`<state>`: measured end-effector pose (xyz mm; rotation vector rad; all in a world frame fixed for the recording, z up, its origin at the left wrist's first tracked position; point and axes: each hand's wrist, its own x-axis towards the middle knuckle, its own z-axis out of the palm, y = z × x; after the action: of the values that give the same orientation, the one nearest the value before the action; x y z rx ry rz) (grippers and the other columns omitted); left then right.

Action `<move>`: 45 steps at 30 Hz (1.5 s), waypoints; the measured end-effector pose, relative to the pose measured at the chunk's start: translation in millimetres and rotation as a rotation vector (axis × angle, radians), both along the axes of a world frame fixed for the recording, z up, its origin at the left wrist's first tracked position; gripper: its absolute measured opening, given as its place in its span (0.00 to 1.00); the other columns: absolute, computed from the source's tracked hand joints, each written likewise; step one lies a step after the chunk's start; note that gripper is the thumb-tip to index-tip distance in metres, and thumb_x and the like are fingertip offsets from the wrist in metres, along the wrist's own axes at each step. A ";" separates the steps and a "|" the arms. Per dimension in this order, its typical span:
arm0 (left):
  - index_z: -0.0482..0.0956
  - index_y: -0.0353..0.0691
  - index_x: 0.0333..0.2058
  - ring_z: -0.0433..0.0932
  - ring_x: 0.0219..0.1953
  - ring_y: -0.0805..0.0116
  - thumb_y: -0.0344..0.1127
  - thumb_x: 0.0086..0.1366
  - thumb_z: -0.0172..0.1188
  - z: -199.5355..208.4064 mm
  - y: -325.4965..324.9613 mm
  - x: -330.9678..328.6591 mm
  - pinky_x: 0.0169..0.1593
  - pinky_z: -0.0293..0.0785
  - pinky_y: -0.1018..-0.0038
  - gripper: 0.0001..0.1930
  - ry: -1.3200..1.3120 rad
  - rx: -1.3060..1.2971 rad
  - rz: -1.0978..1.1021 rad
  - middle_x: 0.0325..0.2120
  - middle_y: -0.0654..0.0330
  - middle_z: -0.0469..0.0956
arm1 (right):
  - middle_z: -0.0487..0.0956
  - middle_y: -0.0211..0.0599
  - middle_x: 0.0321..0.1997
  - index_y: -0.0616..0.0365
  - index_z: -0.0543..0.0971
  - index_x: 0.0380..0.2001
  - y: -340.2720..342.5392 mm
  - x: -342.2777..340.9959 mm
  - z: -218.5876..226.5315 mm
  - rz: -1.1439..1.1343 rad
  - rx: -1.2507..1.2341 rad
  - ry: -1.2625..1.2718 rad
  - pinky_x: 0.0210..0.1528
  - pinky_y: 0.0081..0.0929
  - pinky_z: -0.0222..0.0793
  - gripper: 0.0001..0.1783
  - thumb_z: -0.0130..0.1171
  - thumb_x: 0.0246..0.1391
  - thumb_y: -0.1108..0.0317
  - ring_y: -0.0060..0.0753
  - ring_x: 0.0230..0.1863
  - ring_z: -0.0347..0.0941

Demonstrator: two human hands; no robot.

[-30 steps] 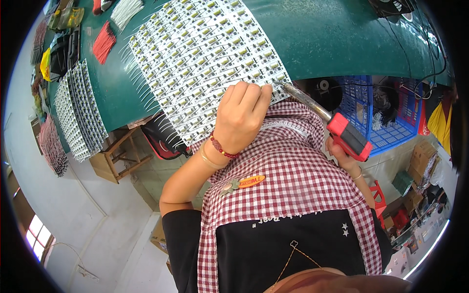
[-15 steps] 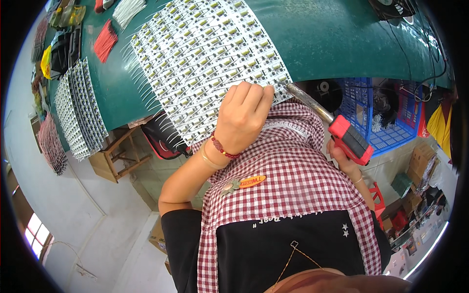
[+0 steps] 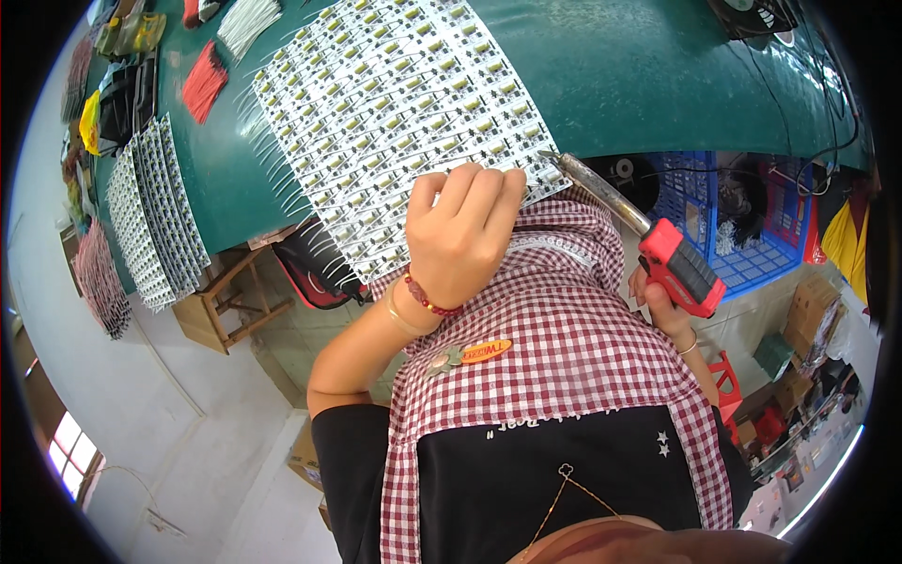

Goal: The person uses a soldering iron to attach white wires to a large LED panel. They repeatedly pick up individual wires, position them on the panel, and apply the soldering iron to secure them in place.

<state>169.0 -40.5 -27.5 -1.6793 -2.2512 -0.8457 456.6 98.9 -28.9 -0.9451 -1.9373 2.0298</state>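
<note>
Left hand (image 3: 462, 235) presses curled fingers onto the circuit-board panel (image 3: 395, 103); right hand (image 3: 663, 305) holds a tight grip on the soldering iron (image 3: 648, 244).

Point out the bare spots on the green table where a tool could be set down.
The widest bare green table lies right of the large circuit board panel, up to the black cables. A narrow strip runs between that panel and the smaller board sheets. The near edge is crowded by the left hand.

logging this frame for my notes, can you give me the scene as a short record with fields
left hand: fingers curled on the near edge of the circuit board panel
right hand: grips the soldering gun, red handle, metal tip at the panel's edge
surface: green table
nearby: blue crate below the table, red wire bundle
clothing: checked apron
</note>
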 end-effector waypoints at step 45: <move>0.82 0.36 0.37 0.69 0.28 0.65 0.23 0.50 0.60 -2.0 6.1 -16.5 0.31 0.65 0.72 0.13 -0.053 0.029 -0.081 0.23 0.63 0.69 | 0.74 0.30 0.28 0.62 0.76 0.33 -0.9 -17.9 11.9 -0.025 -0.129 0.005 0.35 0.24 0.67 0.11 0.59 0.59 0.64 0.24 0.30 0.70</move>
<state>152.5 -34.4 -29.5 -1.7659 -2.2065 -0.9465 438.7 98.1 -17.0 -0.9862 -1.8010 2.1626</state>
